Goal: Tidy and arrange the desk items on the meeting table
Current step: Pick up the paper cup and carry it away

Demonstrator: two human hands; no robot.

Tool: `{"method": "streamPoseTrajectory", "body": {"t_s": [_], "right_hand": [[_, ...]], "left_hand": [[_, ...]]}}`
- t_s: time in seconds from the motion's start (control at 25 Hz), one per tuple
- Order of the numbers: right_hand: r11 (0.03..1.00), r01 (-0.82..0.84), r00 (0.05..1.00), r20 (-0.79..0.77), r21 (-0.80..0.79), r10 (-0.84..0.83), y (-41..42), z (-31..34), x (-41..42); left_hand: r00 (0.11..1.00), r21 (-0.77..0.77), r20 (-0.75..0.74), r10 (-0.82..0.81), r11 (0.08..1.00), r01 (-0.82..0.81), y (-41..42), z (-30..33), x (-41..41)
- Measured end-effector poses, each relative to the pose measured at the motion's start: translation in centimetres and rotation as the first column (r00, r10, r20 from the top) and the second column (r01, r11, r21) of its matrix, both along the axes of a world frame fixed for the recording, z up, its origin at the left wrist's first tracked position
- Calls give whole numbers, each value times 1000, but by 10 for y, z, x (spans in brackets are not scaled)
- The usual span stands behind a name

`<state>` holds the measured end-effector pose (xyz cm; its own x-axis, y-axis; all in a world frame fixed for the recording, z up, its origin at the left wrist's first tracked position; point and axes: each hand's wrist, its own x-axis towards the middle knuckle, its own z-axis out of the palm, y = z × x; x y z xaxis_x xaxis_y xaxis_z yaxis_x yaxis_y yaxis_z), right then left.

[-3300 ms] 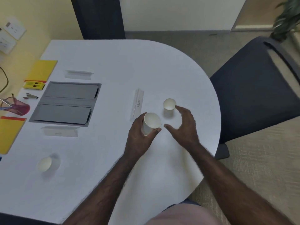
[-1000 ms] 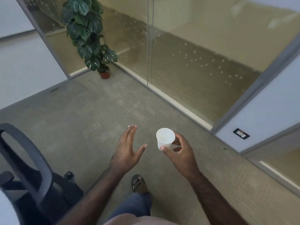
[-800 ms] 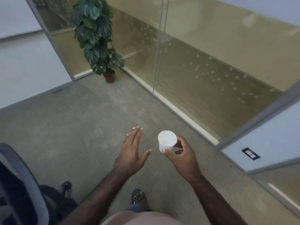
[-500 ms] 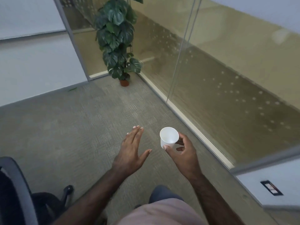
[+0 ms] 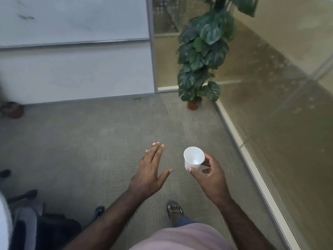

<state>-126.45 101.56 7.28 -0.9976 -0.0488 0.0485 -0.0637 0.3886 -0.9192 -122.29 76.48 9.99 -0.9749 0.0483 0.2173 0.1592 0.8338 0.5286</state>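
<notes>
1. Head view, right hand [image 5: 210, 175]: extended forward over the carpet [image 5: 90, 141], palm turned inward. The thumb and fingertips are curled round a white paper cup [image 5: 193, 157] and pinch its lower wall. The cup is upright with a slight tilt, its open mouth facing the camera, and its inside looks empty.
2. Head view, left hand [image 5: 149, 175]: held flat beside the right hand and apart from the cup. The fingers are straight and close together, the thumb is spread out to the side, and the palm faces down. It holds nothing and touches nothing.
3. Head view, position of the task item: the cup is in mid-air above the carpet, held only by the right hand. No desk surface is visible under it.
4. Head view, surroundings: a potted plant [image 5: 201, 56] stands in the corner ahead, beside a glass partition [image 5: 279, 105] running along the right side. A white wall [image 5: 75, 69] closes the far side.
5. Head view, near floor level: a dark chair base [image 5: 54, 230] lies at the lower left. One sandalled foot [image 5: 173, 212] is on the carpet below the hands.
</notes>
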Motion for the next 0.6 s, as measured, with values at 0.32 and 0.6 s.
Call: {"method": "streamPoseTrajectory", "body": {"t_s": [0.32,0.6], "right_hand": [[966,-258,966,-18,25,259,-113,11,-157],[903,-429,903,-17,-14,428,-305,-6,-283]], "left_hand": [[962,17,18,273,962,-274,-94,0,-91],[896,42,19,443,895,-443,-248,-23,-182]]}}
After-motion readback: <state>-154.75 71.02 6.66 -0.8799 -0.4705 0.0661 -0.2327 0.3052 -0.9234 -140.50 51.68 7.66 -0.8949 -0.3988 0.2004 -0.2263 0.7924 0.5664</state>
